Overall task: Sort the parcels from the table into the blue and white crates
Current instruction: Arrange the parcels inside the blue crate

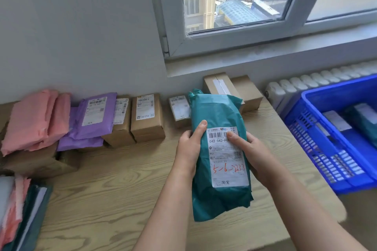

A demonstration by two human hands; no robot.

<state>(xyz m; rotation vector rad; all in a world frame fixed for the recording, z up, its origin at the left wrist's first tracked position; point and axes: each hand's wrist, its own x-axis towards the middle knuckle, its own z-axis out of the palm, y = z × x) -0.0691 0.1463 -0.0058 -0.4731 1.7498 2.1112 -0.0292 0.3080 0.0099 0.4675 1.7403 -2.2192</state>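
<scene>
Left hand (189, 146) and right hand (256, 156) are gripping the teal parcel (216, 112) from either side, thumbs pressing on its label (227, 161), as I am holding it face-up over the bench (114, 189), the blue crate (312, 134) sitting to my right. I am judging the slack, glossy wrapping the likeliest trouble: it could be slipping from a one-handed carry, or, with the handwritten code misread, landing in the wrong crate.

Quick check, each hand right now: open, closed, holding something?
Left hand: grips the teal parcel, thumb on its front.
Right hand: grips the same parcel, thumb on its label.
</scene>
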